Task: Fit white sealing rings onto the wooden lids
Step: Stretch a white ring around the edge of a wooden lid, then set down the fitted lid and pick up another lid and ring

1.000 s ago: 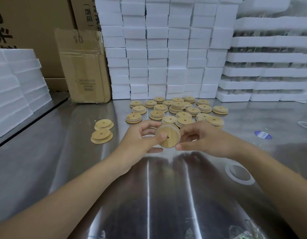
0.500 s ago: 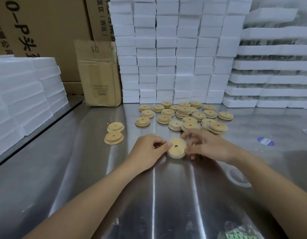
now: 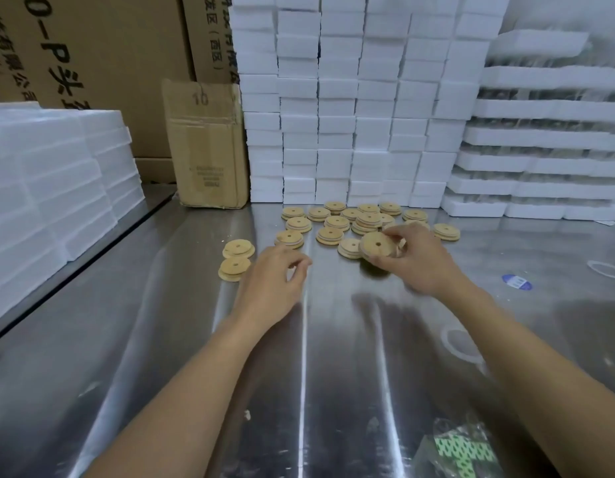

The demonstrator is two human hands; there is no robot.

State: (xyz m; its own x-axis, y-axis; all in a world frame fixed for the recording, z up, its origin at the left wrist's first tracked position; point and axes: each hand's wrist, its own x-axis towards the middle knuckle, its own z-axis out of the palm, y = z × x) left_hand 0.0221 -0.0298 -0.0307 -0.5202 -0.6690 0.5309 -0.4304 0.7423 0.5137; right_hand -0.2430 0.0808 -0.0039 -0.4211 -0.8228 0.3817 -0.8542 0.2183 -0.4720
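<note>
A person's bare forearms reach over a shiny steel surface (image 3: 195,339). The right grip (image 3: 414,262) holds one round wooden lid (image 3: 377,243) by its rim, tilted toward the camera so that its small centre hole shows; it is just above the surface at the near edge of the lid pile (image 3: 351,219). Blur hides whether a ring sits on this lid. The left grip (image 3: 275,279) is loosely curled, holds nothing, and hangs beside two separate lids (image 3: 237,249) lying to its left.

Readable writing: a small carton (image 3: 206,143) at the back is marked "10". The large cartons (image 3: 92,63) behind it show "O-P" followed by Chinese characters. A blue sticker (image 3: 516,281) on the right is too small to read.

One white ring (image 3: 447,343) lies flat by the right forearm, and another (image 3: 606,269) is near the right edge. A clear bag with green print (image 3: 461,450) lies at the near right.

White foam blocks (image 3: 351,115) wall off the back, with foam trays (image 3: 547,139) on the right and a foam stack (image 3: 50,174) on the left beyond a dark gap at the surface's edge. The middle and near left of the surface are bare steel.
</note>
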